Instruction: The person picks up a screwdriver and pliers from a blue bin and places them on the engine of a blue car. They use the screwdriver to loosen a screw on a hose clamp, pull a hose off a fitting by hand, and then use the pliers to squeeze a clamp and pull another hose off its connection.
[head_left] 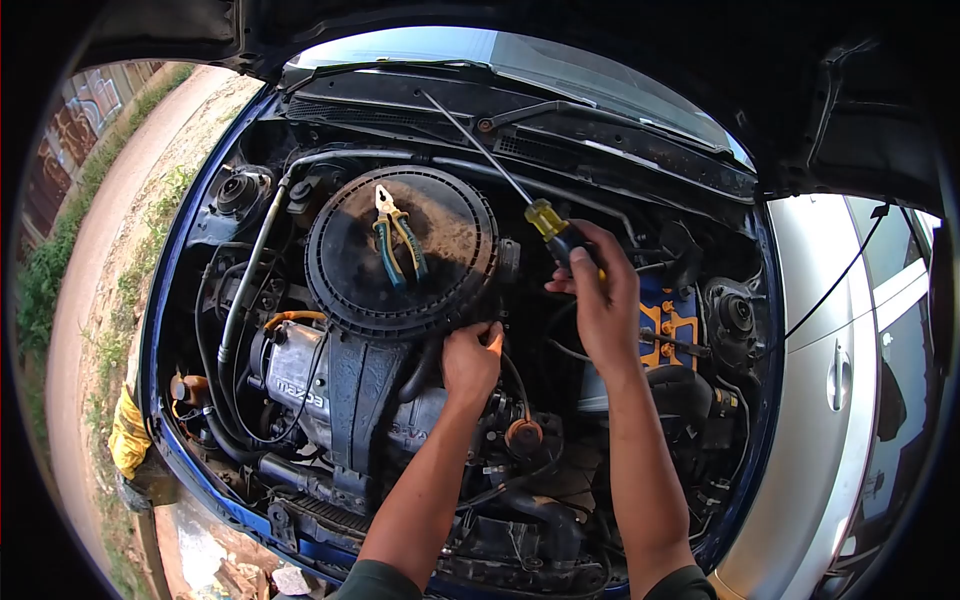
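Observation:
My right hand (605, 295) is wrapped round the black and yellow handle of a long screwdriver (545, 215). The shaft points up and to the left over the engine bay, its tip near the cowl below the windscreen. At the lower right edge of the round black air filter housing (340, 215), my left hand (472, 360) reaches in with its fingers bent together; what they hold, if anything, is hidden. Pliers (400, 240) with teal and yellow handles lie on top of the housing, jaws towards the windscreen.
The engine cover (298, 380) is left of my left forearm. A battery (668, 315) stands beyond my right hand. The raised bonnet (860, 100) hangs overhead. A silver car (815, 400) stands at the right. A yellow cloth (128, 435) is at the left front corner.

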